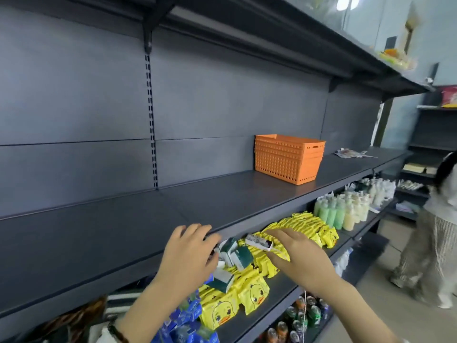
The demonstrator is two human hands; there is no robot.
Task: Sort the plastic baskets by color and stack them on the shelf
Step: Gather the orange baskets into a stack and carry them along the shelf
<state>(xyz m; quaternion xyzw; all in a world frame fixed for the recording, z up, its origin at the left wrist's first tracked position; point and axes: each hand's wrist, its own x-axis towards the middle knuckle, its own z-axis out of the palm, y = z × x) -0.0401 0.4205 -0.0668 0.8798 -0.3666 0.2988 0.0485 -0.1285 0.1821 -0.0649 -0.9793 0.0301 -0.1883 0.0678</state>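
A stack of orange plastic baskets (288,158) stands on the dark grey shelf (173,219), toward its right, close to the back panel. My left hand (188,256) hovers at the shelf's front edge, fingers spread, holding nothing. My right hand (296,256) is spread flat over the yellow duck packets (252,288) on the shelf below, holding nothing. Both hands are well to the front left of the basket stack. No other baskets show.
Small white-and-green boxes (235,253) lie among the yellow packets. Bottles (346,211) fill the lower shelf to the right, drink cans (299,315) sit lower down, blue packets (188,315) at the left. A wrapper (351,153) lies far right on the basket shelf. A person (435,231) stands in the aisle at right.
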